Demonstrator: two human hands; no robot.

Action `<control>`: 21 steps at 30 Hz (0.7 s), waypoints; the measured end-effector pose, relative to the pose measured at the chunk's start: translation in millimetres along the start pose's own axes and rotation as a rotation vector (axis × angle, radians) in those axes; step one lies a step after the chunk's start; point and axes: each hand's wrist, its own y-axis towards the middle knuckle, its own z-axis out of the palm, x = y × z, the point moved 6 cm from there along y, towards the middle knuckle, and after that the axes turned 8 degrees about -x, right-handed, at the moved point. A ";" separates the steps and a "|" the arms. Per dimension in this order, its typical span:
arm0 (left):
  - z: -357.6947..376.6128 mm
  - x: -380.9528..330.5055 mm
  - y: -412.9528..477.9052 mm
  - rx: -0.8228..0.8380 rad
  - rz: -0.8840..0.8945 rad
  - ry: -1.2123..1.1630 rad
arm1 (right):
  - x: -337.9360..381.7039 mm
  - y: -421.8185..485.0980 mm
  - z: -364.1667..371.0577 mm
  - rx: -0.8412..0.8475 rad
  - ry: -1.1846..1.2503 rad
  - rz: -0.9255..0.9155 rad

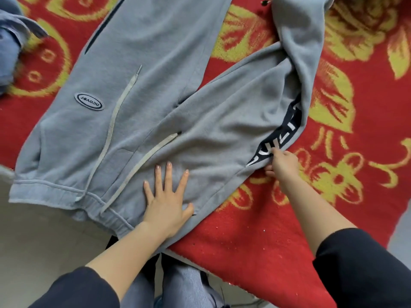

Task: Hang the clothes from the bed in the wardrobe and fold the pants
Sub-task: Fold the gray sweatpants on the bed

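Note:
Grey sweatpants (144, 70) lie spread on the red and yellow blanket (355, 107) of the bed, waistband toward me with loose drawstrings and an oval patch. One leg is doubled back on the right, showing a black side stripe (287, 127) with white letters. My left hand (166, 196) presses flat on the fabric near the waistband, fingers spread. At the pants' right edge, my right hand (282, 163) pinches the fabric by the lower end of the stripe.
A blue denim garment (11, 41) lies at the far left on the blanket. The bed's near edge runs diagonally below my arms, with pale floor (44, 241) at the lower left. My legs stand between my arms.

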 end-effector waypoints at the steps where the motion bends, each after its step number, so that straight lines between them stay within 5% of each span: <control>1: -1.7 -3.1 -4.5 -0.023 0.018 -0.010 | 3.2 -2.4 0.9 0.033 0.039 -0.009; 12: 16.5 -9.9 -38.1 0.122 0.087 0.201 | 28.1 -53.0 46.6 0.276 0.178 -0.025; 17: -14.4 4.8 -42.7 0.220 0.010 -0.211 | 89.0 -76.2 59.9 0.265 0.230 -0.107; 21: -62.4 72.1 -35.3 0.315 -0.234 -0.723 | 120.3 -95.7 78.2 0.164 0.073 -0.138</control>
